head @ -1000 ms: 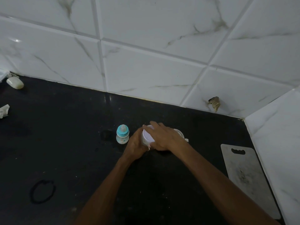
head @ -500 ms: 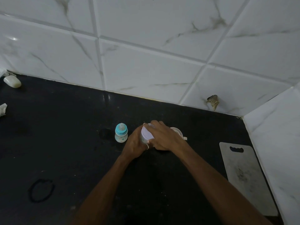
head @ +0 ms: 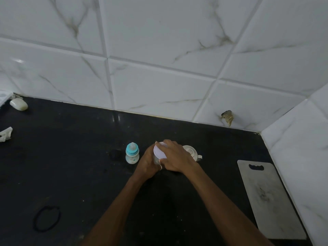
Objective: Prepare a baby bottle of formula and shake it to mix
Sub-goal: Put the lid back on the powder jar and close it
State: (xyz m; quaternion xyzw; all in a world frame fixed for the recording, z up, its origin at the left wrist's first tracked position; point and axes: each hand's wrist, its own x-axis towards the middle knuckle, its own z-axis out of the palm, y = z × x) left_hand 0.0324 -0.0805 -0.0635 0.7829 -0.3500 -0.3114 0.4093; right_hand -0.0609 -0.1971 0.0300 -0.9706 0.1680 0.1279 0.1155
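White-lidded tub [head: 156,160] opening, seemingly: wrapping the left hand [head: 147,166] round its side, clamping the right hand [head: 175,159] in a closed grip over the lid [head: 159,152]. Leaving the baby bottle [head: 132,153] capped, just frame-left on the tabletop [head: 79,166]. Likely needing next: twisting the lid free.

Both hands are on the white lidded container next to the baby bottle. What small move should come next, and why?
Probably work the lid off. The right hand curls over it while the left hand grips the container below, and the lid looks seated. The baby bottle stands apart on the counter, teat and collar on.
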